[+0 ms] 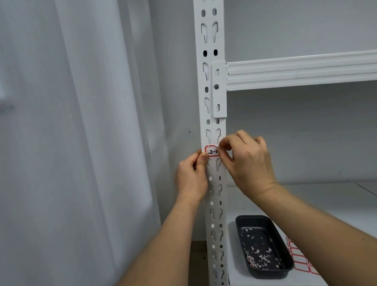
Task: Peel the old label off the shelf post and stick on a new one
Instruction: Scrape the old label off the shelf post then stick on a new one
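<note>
two hands, one label, one post

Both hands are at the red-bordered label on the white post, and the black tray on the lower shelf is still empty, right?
Not quite. The head view shows both hands, left and right, at the red-bordered paper label on the white perforated metal shelf post, but the black rectangular tray on the lower shelf holds many small paper scraps.

Dark tray w/ paper scraps on lower shelf.
</note>
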